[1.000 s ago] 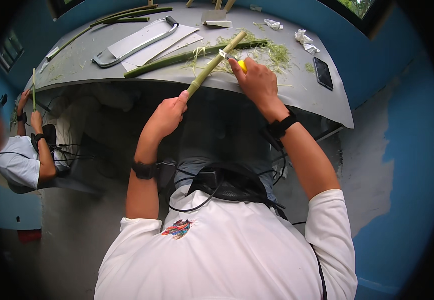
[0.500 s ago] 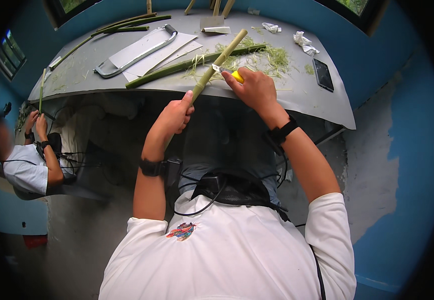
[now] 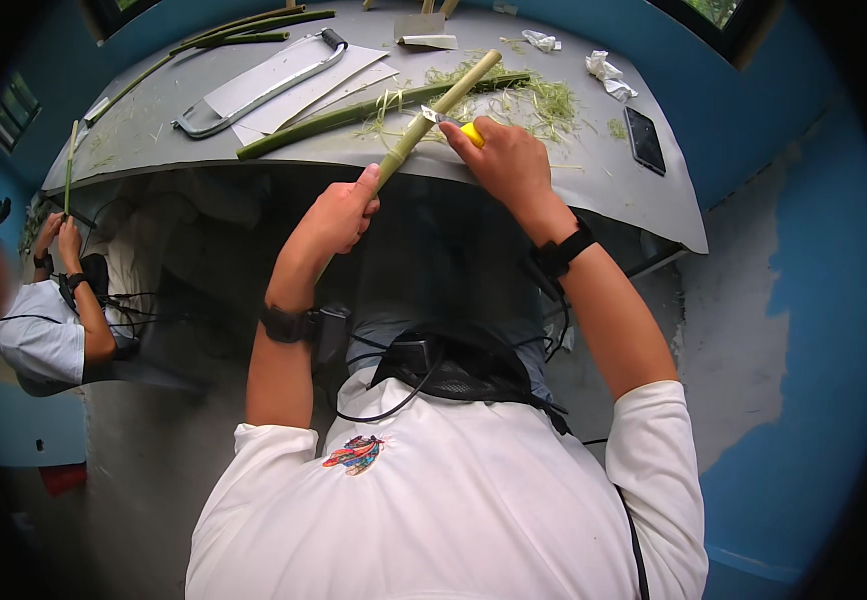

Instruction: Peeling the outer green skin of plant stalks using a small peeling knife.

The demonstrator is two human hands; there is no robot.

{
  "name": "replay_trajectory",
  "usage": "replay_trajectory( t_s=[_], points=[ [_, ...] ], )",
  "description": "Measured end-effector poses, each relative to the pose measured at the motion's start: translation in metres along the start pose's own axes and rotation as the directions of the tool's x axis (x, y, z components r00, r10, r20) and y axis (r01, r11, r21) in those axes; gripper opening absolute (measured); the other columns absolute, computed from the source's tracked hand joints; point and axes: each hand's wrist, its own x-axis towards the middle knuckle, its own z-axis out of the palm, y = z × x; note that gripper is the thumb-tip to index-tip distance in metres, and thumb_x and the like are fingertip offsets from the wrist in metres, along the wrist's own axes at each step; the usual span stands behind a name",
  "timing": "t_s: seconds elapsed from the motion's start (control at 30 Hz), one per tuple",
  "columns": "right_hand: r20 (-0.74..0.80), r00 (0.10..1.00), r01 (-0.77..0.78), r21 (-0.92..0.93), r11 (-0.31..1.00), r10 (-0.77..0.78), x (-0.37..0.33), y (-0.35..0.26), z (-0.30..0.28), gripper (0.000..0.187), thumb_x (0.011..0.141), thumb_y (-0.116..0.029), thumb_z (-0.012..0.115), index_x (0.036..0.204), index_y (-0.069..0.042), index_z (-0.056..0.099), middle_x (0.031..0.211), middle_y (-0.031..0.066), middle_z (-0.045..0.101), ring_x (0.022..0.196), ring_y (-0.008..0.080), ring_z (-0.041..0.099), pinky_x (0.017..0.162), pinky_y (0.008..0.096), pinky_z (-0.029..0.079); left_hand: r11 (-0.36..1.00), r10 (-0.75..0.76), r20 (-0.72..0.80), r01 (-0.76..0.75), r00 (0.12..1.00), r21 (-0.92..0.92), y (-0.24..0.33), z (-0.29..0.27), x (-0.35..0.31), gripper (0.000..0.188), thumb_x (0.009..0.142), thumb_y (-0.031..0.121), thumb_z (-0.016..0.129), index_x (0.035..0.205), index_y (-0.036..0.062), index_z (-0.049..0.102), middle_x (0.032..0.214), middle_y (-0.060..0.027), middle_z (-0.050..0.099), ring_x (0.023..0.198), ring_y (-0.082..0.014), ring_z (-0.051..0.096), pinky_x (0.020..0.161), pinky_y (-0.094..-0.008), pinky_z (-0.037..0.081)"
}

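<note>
My left hand (image 3: 339,217) is closed round the lower part of a pale green bamboo stick (image 3: 414,130), which slants up and to the right over the near edge of the table. In my right hand (image 3: 511,163) is a yellow-handled utility knife (image 3: 471,134), its blade lying against the stick about halfway up. Behind and across lies a thicker dark green bamboo pole (image 3: 344,125). Thin green shavings (image 3: 534,105) are heaped beside the stick's upper end.
On the grey table (image 3: 594,190) are a hacksaw (image 3: 264,95), white paper sheets (image 3: 299,110), more bamboo poles (image 3: 254,28), crumpled tissues (image 3: 609,75) and a phone (image 3: 645,140). At the left a seated co-worker (image 3: 49,320) holds a thin green stick (image 3: 71,170).
My view has shifted slightly, so the table sits higher and more to the left. Both hands keep their grips, and the blade remains at the stick.
</note>
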Motion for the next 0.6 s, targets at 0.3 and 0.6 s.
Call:
replay_trajectory(
  t_s=[0.3, 0.6],
  points=[
    [-0.022, 1.0, -0.002, -0.045, 0.999, 0.001, 0.001, -0.001, 0.004, 0.069, 0.107, -0.072, 0.061, 0.084, -0.008, 0.073, 0.069, 0.0187, 0.072, 0.068, 0.0434, 0.075, 0.062, 0.0542, 0.059, 0.999, -0.044, 0.009, 0.044, 0.999, -0.006, -0.018, -0.017, -0.014, 0.069, 0.112, 0.076, 0.049, 0.082, 0.014, 0.053, 0.065, 0.0082, 0.039, 0.05, -0.0048, 0.031, 0.046, -0.0265, 0.025],
    [0.005, 0.999, -0.034, -0.044, 0.998, 0.034, -0.002, -0.001, 0.0, 0.069, 0.109, -0.071, 0.057, 0.088, -0.007, 0.071, 0.071, 0.0187, 0.073, 0.07, 0.0433, 0.076, 0.063, 0.0547, 0.059, 0.997, -0.072, -0.003, 0.072, 0.997, 0.002, -0.029, -0.019, -0.034, 0.069, 0.112, 0.079, 0.046, 0.079, 0.0183, 0.045, 0.067, 0.0104, 0.033, 0.053, -0.004, 0.026, 0.049, -0.0262, 0.021]
  ],
)
